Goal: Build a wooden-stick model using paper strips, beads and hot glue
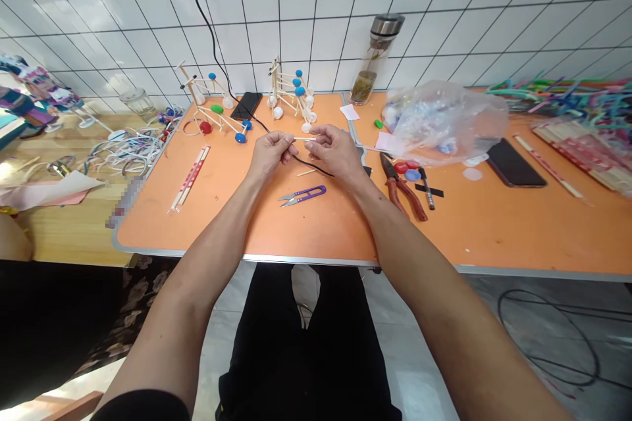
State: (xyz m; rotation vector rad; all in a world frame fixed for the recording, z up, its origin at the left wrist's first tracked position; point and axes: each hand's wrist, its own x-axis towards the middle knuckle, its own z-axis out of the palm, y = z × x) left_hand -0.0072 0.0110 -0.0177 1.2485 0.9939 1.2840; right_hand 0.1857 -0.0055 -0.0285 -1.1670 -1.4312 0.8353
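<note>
Between both hands runs a short, thin wooden stick (301, 139). My left hand (271, 152) pinches its left end, and the fingers of my right hand (336, 150) close on its right end. A black cable (311, 163) passes by the hands. Purple thread snips (303, 195) lie on the orange table just below them, and a loose light stick piece (307, 172) is close by. Behind the hands stands a stick frame (289, 93) with blue and white balls or caps. Another such frame (212, 102), with red, green and blue parts, is to its left.
Right of my hands are red-handled pliers (402, 191), a marker (426, 189), a plastic bag (444, 122), a phone (516, 162) and a tea bottle (375, 59). Wrapped chopsticks (190, 179) lie left. A person's arm part (14, 237) shows at the left edge.
</note>
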